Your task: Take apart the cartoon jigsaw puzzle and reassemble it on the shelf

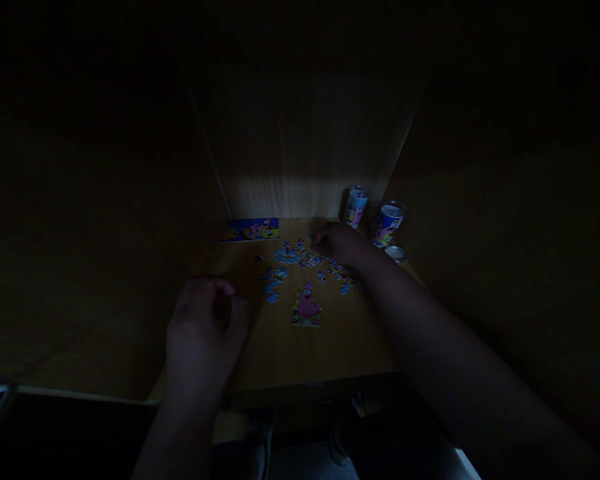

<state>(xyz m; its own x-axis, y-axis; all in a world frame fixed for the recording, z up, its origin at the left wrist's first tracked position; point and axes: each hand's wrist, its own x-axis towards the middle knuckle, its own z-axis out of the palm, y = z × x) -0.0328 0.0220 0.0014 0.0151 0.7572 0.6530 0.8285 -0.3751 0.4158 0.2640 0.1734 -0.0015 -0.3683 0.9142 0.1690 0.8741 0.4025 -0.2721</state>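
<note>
Loose jigsaw puzzle pieces (287, 255) lie in an arc across the wooden desk. My right hand (337, 241) reaches over their far right part, its fingers bent down close to the pieces; the dark hides whether a piece is between the fingertips. Nearer to me lies a small joined puzzle section (307, 305) with a pink cartoon figure. To the left, my left hand (205, 327) hovers by the desk's left side with its fingers curled together. Whatever it might hold cannot be made out.
A blue puzzle picture (253, 229) lies at the back left. Two cartoon-printed cans, one light blue (355, 208) and one dark blue (387, 225), stand at the back right. A round lid (395, 253) rests beside them. Wooden panels (305, 147) enclose the desk (280, 360).
</note>
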